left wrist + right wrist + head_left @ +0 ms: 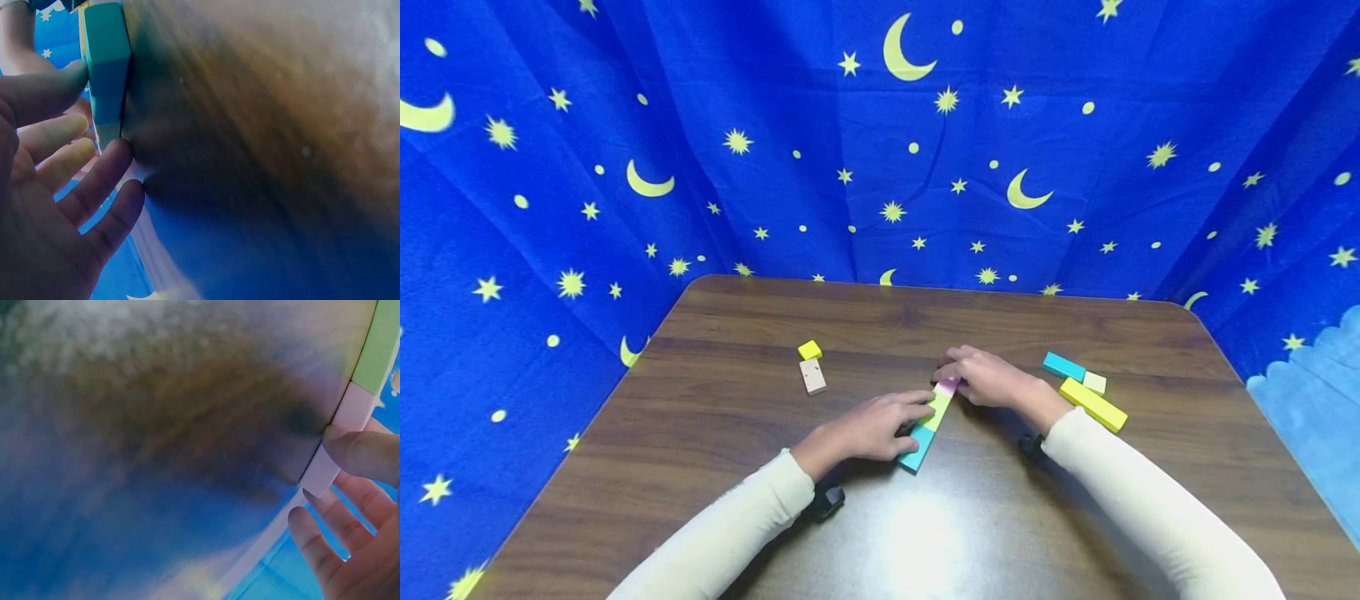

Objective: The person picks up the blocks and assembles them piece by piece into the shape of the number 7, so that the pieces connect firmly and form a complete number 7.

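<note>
Lying aligned are teal, green, pink blocks.

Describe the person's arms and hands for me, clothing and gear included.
The left sleeve and right sleeve are long, plain and off-white, reaching the wrists. A small black device shows beneath each wrist, the left one and the right one. The left hand and right hand wear no gloves.

Under our left grip and right grip we see a glossy wood-grain desk; between them, smooth blocks; back from them, matt cloth sleeves; beyond, creased cloth curtain.
</note>
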Demonstrator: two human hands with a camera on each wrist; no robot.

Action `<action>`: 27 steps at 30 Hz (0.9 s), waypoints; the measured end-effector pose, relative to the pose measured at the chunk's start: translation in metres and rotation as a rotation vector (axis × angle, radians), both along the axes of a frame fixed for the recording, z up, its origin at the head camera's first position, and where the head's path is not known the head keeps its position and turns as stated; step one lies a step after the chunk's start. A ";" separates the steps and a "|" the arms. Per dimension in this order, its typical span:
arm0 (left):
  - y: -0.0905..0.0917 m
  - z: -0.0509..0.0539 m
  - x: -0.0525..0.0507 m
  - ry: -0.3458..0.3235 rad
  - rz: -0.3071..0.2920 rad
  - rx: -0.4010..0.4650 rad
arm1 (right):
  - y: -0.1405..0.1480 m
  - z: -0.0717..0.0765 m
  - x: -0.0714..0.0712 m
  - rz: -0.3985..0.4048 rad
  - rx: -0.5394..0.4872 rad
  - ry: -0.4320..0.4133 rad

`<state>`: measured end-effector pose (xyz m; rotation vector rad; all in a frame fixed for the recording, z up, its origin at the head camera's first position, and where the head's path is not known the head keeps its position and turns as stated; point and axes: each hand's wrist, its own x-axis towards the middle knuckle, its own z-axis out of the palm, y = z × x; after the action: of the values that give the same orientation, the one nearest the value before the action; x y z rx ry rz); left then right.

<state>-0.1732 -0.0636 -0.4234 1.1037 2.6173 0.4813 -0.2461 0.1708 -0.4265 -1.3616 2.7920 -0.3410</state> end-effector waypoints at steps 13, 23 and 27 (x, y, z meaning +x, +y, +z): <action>0.003 0.000 -0.007 -0.072 -0.025 -0.036 | -0.001 -0.003 0.000 0.013 -0.030 0.002; 0.004 -0.004 -0.011 -0.111 -0.026 -0.020 | -0.001 -0.004 0.000 0.013 -0.044 -0.012; 0.004 -0.004 -0.011 -0.127 -0.029 -0.012 | 0.000 -0.004 0.001 0.016 -0.047 -0.006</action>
<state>-0.1846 -0.0596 -0.4273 1.0693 2.4889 0.5108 -0.2455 0.1704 -0.4302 -1.3888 2.7843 -0.4112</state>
